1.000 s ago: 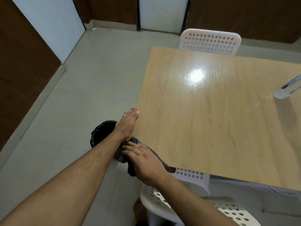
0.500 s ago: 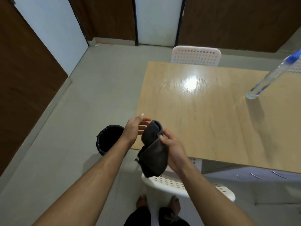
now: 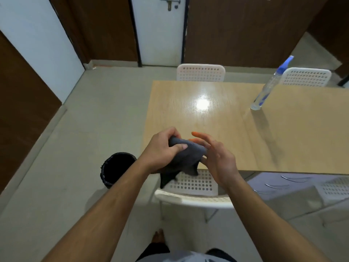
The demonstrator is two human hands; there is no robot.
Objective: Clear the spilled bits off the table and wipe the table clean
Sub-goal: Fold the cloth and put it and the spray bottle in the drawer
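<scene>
A dark grey cloth (image 3: 184, 157) hangs bunched in the air over the near left corner of the light wooden table (image 3: 264, 133). My left hand (image 3: 162, 150) grips its upper end with curled fingers and thumb. My right hand (image 3: 217, 157) is beside the cloth on the right, its fingers stretched out and touching the fabric's side. The tabletop shows no bits that I can see. A clear spray bottle (image 3: 268, 87) with a blue top stands on the table at the far right.
A black bin (image 3: 117, 168) stands on the floor left of the table corner. A white perforated chair (image 3: 190, 188) is tucked in just below my hands; two more white chairs (image 3: 201, 72) stand at the far side. Doors and wood panels line the far wall.
The cloth passed from my right hand to my left hand, which now grips it. My right fingers straightened beside it. The view tilted up, showing more of the table and the spray bottle.
</scene>
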